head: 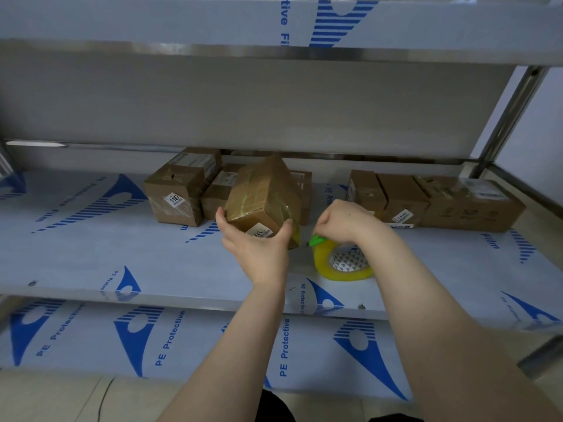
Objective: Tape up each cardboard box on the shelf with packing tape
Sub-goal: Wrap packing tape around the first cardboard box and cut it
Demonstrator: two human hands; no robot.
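A small cardboard box [263, 193] wrapped in shiny tape is tilted up over the middle shelf [91, 254]. My left hand [256, 242] grips its near end, thumb on one side and fingers on the other. Just to the right, a yellow roll of packing tape [342, 263] lies flat on the shelf. My right hand [341, 220] is curled over the roll's far edge and pinches a small green cutter [316, 240] there. More cardboard boxes stand behind: a group at left [179, 193] and a row at right [426, 199].
The shelf above [243, 102] hangs low over the boxes. A lower shelf [182, 345] covered in blue-printed protective film juts out below my arms. A steel upright [508, 117] stands at the right rear corner.
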